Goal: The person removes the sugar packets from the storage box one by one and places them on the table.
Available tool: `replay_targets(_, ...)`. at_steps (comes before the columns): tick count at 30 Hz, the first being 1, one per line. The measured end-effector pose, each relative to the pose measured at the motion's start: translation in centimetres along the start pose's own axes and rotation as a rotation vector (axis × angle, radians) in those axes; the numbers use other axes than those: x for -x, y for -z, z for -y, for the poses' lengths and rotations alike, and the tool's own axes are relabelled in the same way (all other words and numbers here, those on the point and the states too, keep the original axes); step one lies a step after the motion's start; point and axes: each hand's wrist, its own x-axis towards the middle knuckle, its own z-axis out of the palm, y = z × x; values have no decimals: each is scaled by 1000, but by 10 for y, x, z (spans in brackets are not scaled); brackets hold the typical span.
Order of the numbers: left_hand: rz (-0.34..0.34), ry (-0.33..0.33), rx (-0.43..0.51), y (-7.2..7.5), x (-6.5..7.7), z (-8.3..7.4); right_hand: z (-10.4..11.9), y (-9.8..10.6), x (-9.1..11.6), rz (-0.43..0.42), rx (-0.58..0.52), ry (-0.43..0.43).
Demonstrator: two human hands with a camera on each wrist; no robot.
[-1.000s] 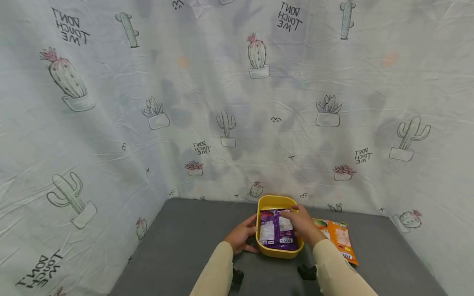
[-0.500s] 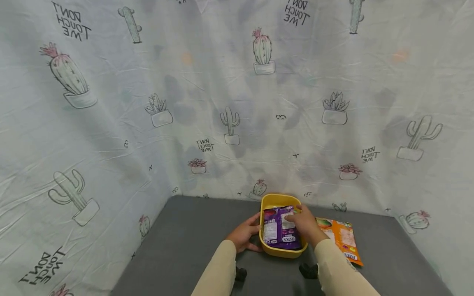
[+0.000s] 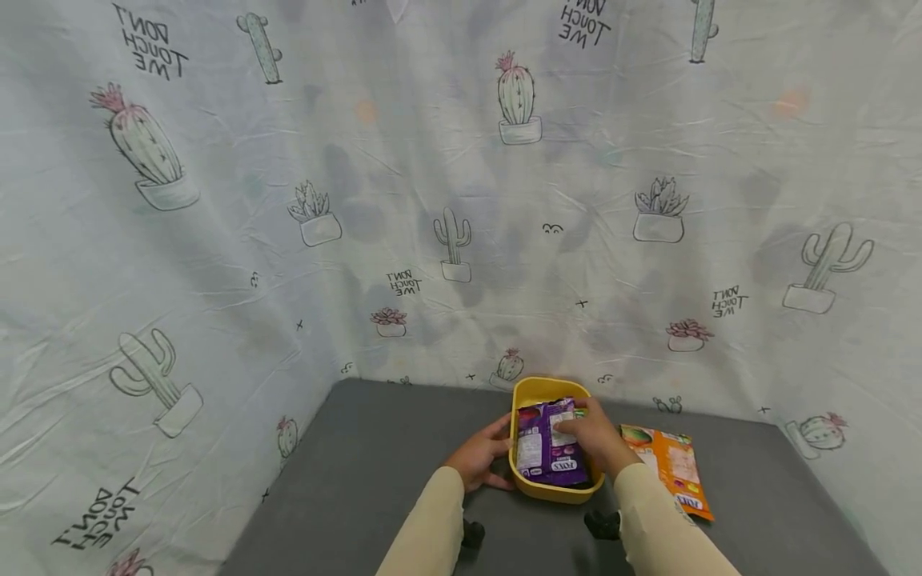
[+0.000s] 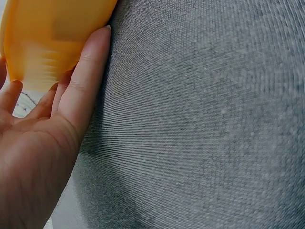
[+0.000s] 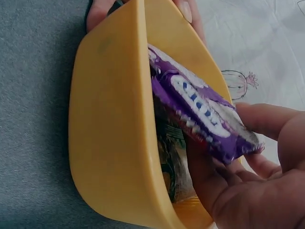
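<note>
A purple candy bag (image 3: 553,448), its white logo in view, lies tilted in a yellow rectangular tub (image 3: 529,388) on the dark table. My right hand (image 3: 601,440) pinches its right side; in the right wrist view the thumb is on one face and the fingers are on the other, the bag (image 5: 200,107) lifted at that edge. Under it in the tub, a packet with green on it (image 5: 174,157) shows in part. My left hand (image 3: 479,456) rests against the tub's left wall, its fingers (image 4: 86,71) fairly straight along the yellow side.
An orange candy bag (image 3: 670,468) lies flat on the grey table (image 3: 389,448), right of the tub and partly behind my right forearm. Close behind the tub hangs a pale curtain (image 3: 461,320) printed with cacti. Two small black objects (image 3: 601,525) are near my sleeves.
The purple candy bag's right side has been raised a little by my right hand, so the bag sits more tilted. The whole scene has shifted slightly rightward in view. My left hand stays at the tub.
</note>
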Motion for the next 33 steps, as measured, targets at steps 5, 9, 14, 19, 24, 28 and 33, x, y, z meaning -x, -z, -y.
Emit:
replay_targets(5,6,9,6,-2,1,0,1,1,1,24,2,9)
replay_targets(9,10,2,9,-3,1,1,-1,1,1,20,-2,29)
replay_targets(14,0,13,1,-4,0,1,-4,1,1,-13,29,69)
replay_targets(19,0,7,-1,-4,-1,0,-3,0,0,-35,61,108)
replay_targets(24,-16,-4,-8,-3,-2,2,-2,0,2,-43,69,139)
replay_targets(28,-19,-8,-2,-3,-3,3,-2,-1,4,-53,75,151)
replay_targets(33,-16,-16,8,-2,-3,4,0,-1,6,-64,64,162)
